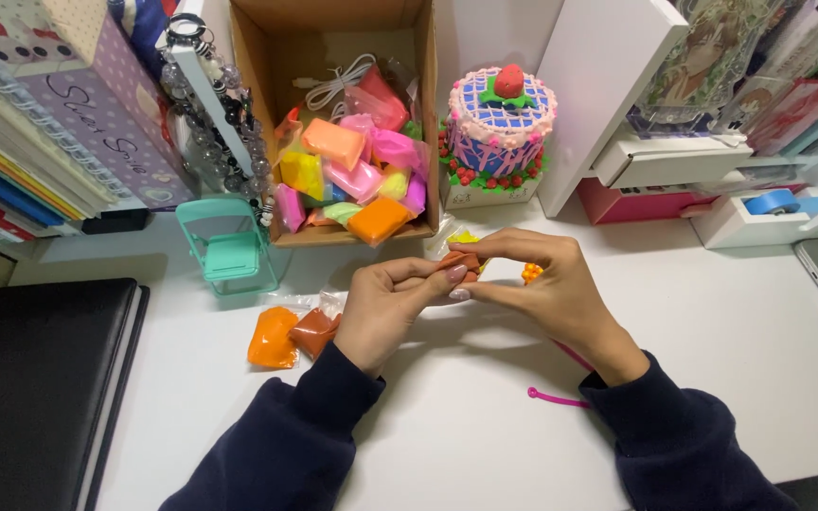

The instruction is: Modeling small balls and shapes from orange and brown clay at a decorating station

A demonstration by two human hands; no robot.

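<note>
The left hand (388, 305) and the right hand (546, 284) meet above the white desk (712, 360), fingertips pressed together on a small brown-orange lump of clay (461, 260), which is pinched between both thumbs and forefingers. To shape it well, the person should probably press evenly from both sides and turn the lump a little at a time, so it does not crack. Just beside the left wrist lie an orange clay packet (272, 338) and a brown clay packet (313, 331). A pink tool (556, 398) lies near the right sleeve. Further back stand a cardboard box (428, 114) of coloured clay packets, a small mint chair (229, 248) and a clay cake (501, 128).
</note>
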